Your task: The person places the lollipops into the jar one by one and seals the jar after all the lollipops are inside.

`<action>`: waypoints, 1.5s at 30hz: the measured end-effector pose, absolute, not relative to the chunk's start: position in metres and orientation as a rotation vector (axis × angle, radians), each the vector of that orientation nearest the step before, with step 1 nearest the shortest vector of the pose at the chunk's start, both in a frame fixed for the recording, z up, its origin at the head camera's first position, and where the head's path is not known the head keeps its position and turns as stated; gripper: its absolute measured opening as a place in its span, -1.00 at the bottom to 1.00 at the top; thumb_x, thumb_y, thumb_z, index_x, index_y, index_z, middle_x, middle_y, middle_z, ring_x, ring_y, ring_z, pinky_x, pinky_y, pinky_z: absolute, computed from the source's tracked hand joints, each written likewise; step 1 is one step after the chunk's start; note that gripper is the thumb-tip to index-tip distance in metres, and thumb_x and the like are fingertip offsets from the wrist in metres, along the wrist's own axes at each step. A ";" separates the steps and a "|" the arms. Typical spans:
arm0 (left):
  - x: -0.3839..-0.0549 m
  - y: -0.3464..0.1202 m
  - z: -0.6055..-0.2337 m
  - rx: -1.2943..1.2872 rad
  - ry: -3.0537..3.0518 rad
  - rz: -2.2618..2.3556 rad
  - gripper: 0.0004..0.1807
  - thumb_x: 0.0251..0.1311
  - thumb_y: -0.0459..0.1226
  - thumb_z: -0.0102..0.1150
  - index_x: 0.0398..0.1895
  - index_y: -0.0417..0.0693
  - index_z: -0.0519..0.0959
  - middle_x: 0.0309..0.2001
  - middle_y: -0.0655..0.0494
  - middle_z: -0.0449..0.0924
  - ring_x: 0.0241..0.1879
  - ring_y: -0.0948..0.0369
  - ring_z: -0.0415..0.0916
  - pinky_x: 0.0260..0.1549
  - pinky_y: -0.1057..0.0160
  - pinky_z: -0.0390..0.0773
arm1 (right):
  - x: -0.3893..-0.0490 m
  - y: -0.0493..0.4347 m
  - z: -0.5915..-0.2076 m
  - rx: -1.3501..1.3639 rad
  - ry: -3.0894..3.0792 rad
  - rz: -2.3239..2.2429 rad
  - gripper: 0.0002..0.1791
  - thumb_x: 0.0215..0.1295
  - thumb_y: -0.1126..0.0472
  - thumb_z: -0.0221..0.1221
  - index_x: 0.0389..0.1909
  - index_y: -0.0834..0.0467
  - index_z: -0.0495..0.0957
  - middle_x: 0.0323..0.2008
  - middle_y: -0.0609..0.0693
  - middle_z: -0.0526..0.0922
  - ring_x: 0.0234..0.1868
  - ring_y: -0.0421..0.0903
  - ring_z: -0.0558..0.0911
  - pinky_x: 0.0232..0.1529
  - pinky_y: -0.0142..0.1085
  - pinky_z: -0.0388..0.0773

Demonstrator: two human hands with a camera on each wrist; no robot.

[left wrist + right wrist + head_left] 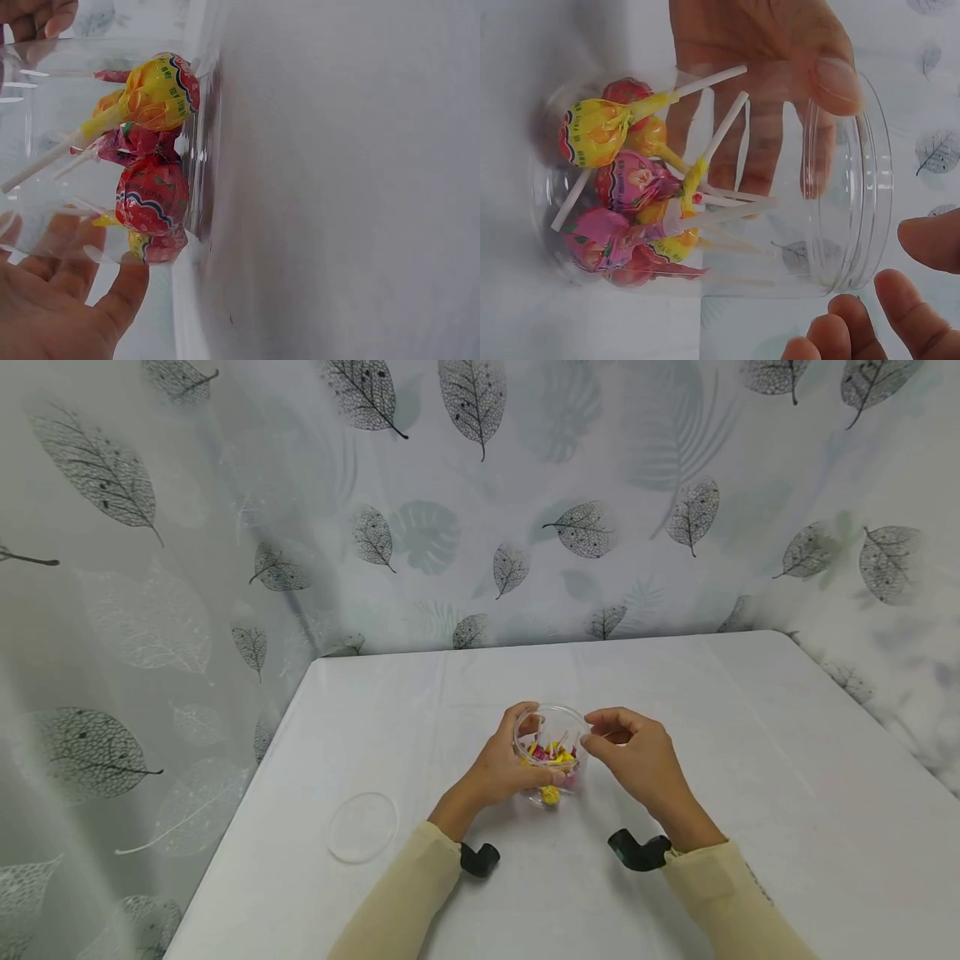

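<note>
A clear plastic jar (551,727) holds several wrapped lollipops (630,180), in yellow, red and pink wrappers with white sticks. In the right wrist view the jar's mouth has no lid on it. My left hand (510,768) grips the jar round its side, fingers behind the wall and thumb near the threaded neck. Beside the rim, on the right, is my right hand (633,756); its thumb and bent forefinger are apart, with nothing seen between them. Through the jar wall, the left wrist view shows a yellow lollipop (161,94) and a red one (152,196).
A clear round lid (363,827) lies flat on the white table (750,777), left of the left forearm. Leaf-patterned curtains (510,510) stand behind the table and along both sides. Dark curved pieces (637,850) are on both wrists.
</note>
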State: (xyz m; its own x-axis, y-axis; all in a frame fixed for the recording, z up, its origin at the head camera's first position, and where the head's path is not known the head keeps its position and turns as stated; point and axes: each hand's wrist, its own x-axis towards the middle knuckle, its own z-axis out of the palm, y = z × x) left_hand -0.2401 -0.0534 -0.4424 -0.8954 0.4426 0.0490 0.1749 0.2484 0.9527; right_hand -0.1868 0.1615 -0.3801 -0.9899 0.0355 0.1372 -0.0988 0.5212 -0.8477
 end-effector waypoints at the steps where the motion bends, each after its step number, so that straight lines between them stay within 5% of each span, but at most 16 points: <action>1: -0.240 -0.054 -0.443 0.577 2.298 1.692 0.14 0.02 -0.14 0.64 0.59 0.31 0.08 0.51 0.15 0.31 0.52 0.13 0.24 0.41 -0.06 0.35 | -0.187 0.161 -0.381 0.057 -2.623 1.470 -0.67 0.40 0.20 0.27 0.11 0.23 0.66 -0.06 0.14 0.68 -0.05 0.05 0.59 -0.22 -0.25 0.56; 10: -0.230 -0.080 -0.435 0.584 2.585 1.311 0.22 0.03 0.08 0.60 0.67 0.28 -0.01 0.56 0.10 0.26 0.53 0.04 0.22 0.44 -0.16 0.29 | -0.186 0.162 -0.384 0.050 -2.645 1.513 -0.65 0.43 0.18 0.27 0.15 0.23 0.64 -0.01 0.17 0.68 -0.06 0.06 0.62 -0.22 -0.28 0.56; 16: -0.222 -0.119 -0.429 0.506 2.855 0.987 0.11 0.13 0.03 0.55 0.65 0.06 0.09 0.59 -0.01 0.19 0.56 -0.01 0.16 0.49 -0.09 0.23 | -0.186 0.162 -0.385 0.042 -2.654 1.533 -0.63 0.44 0.15 0.27 0.18 0.20 0.63 0.02 0.17 0.66 -0.03 0.06 0.60 -0.20 -0.28 0.56; 25: -0.203 -0.182 -0.421 0.179 2.972 0.646 0.07 0.05 0.07 0.59 0.57 -0.08 0.26 0.53 -0.15 0.27 0.53 -0.17 0.16 0.41 -0.40 0.08 | -0.187 0.162 -0.387 0.042 -2.650 1.558 -0.61 0.45 0.12 0.26 0.21 0.20 0.61 0.05 0.17 0.65 -0.02 0.05 0.60 -0.20 -0.29 0.56; 33: -0.177 -0.213 -0.413 -0.045 2.864 0.516 0.11 -0.08 0.06 0.66 0.51 -0.13 0.32 0.42 -0.27 0.34 0.34 -0.29 0.33 0.16 -0.45 0.36 | -0.187 0.162 -0.386 0.018 -2.680 1.563 -0.59 0.45 0.12 0.24 0.23 0.20 0.60 0.06 0.18 0.63 0.01 0.07 0.58 -0.17 -0.26 0.56; 45: -0.169 -0.217 -0.413 -0.068 2.880 0.460 -0.03 -0.09 -0.07 0.67 0.41 -0.20 0.43 0.20 -0.27 0.43 0.11 -0.18 0.41 0.01 -0.24 0.57 | -0.188 0.160 -0.385 0.011 -2.688 1.564 -0.60 0.45 0.12 0.25 0.22 0.19 0.60 0.07 0.19 0.63 0.01 0.08 0.56 -0.16 -0.26 0.56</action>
